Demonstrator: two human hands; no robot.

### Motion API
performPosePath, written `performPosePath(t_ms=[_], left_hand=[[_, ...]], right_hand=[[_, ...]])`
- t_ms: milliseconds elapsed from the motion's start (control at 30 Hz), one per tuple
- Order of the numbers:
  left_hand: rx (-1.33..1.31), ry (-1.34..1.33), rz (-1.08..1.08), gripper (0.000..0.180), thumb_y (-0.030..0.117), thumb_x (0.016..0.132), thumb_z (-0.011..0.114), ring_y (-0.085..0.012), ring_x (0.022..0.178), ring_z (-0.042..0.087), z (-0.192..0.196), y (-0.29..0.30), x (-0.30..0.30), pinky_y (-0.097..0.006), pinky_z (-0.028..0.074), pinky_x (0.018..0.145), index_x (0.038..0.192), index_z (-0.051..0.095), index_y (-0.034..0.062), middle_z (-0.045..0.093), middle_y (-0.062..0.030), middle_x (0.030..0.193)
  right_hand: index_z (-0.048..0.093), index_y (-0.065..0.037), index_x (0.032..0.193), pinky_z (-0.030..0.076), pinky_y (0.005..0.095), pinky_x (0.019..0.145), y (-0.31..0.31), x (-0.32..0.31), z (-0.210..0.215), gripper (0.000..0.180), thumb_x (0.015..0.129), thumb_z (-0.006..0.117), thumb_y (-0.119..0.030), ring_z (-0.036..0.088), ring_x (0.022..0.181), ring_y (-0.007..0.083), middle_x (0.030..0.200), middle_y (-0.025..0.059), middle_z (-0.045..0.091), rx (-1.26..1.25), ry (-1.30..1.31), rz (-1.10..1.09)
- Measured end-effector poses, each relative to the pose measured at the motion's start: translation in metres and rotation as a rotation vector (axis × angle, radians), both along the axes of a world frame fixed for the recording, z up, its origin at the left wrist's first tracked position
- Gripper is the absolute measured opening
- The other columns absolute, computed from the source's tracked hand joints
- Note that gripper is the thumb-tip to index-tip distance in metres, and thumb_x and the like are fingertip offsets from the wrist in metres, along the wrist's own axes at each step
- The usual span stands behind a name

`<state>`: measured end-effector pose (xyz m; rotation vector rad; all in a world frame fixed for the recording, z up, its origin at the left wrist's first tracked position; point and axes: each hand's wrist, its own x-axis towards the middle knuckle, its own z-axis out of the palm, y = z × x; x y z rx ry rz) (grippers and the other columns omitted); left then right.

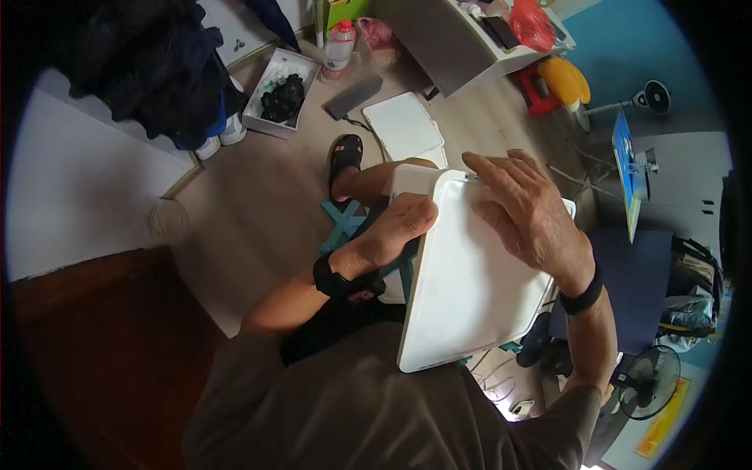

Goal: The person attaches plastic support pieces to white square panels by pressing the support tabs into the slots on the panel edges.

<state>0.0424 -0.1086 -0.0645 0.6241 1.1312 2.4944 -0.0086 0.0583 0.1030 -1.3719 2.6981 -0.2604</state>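
A white rectangular plastic panel (478,290) with a raised rim stands tilted in front of my torso. My left hand (392,235) is closed on its upper left edge, thumb on the near face, the other fingers mostly hidden behind. Over the panel's upper right part lies my right hand (525,207), fingers stretched toward the top edge and thumb apart from them. Part of another white piece (411,180) shows behind the top left corner. Teal crossed bars (342,225) are visible beyond my left wrist, and a small teal part (511,346) peeks out below the panel.
White panels (403,125) lie on the floor beyond my sandalled foot (345,157). Near them are a dark grey block (352,96), a bottle with a red cap (339,51) and an open box (254,110) holding a black bag. A fan (654,384) stands at the right.
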Motion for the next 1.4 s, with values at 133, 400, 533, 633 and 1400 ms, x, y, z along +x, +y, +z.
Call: performPosePath(t_ms=[133, 400, 533, 633, 1400], left_hand=[[0.064, -0.004, 0.085, 0.053, 0.051, 0.101, 0.038, -0.0059, 0.079, 0.049, 0.001, 0.000, 0.002, -0.022, 0.042, 0.072, 0.092, 0.058, 0.0019, 0.057, 0.0012, 0.083], [0.164, 0.041, 0.012, 0.051, 0.044, 0.103, 0.035, -0.0079, 0.065, 0.051, -0.002, -0.006, 0.004, -0.023, 0.042, 0.059, 0.103, 0.059, -0.0009, 0.057, -0.0019, 0.074], [0.038, 0.175, 0.175, 0.046, 0.037, 0.104, 0.033, -0.0097, 0.058, 0.051, 0.003, -0.010, 0.002, -0.024, 0.041, 0.053, 0.098, 0.059, -0.0009, 0.055, -0.0030, 0.066], [0.102, 0.175, 0.066, 0.042, 0.031, 0.103, 0.032, -0.0096, 0.058, 0.051, -0.004, -0.010, -0.001, -0.025, 0.039, 0.053, 0.092, 0.058, -0.0003, 0.054, -0.0033, 0.064], [0.187, -0.091, -0.157, 0.033, 0.023, 0.098, 0.048, -0.0134, 0.090, 0.061, -0.021, -0.017, 0.011, -0.025, 0.048, 0.076, 0.109, 0.062, -0.0041, 0.066, -0.0076, 0.097]], right_hand=[[0.059, 0.003, 0.108, 0.047, 0.0441, 0.080, -0.008, -0.007, -0.013, 0.025, 0.089, 0.060, -0.013, 0.060, 0.081, 0.0374, 0.087, 0.0199, 0.064, -0.131, -0.159, -0.094], [0.062, 0.004, 0.093, 0.044, 0.0419, 0.073, -0.009, -0.015, -0.015, 0.018, 0.088, 0.058, -0.013, 0.055, 0.071, 0.0331, 0.075, 0.0145, 0.058, -0.225, -0.078, 0.009], [0.063, 0.003, 0.090, 0.042, 0.0411, 0.069, -0.015, -0.010, -0.006, 0.017, 0.085, 0.060, -0.012, 0.052, 0.066, 0.0312, 0.073, 0.0140, 0.058, -0.232, -0.024, 0.035], [0.063, 0.002, 0.089, 0.041, 0.0403, 0.064, -0.018, -0.008, 0.001, 0.015, 0.083, 0.061, -0.012, 0.051, 0.059, 0.0301, 0.068, 0.0130, 0.056, -0.240, 0.035, 0.118], [0.067, -0.007, 0.063, 0.051, 0.0408, 0.064, -0.119, -0.004, 0.020, 0.016, 0.065, 0.062, -0.022, 0.065, 0.069, 0.0313, 0.060, 0.0130, 0.062, 0.058, -0.076, 0.799]])
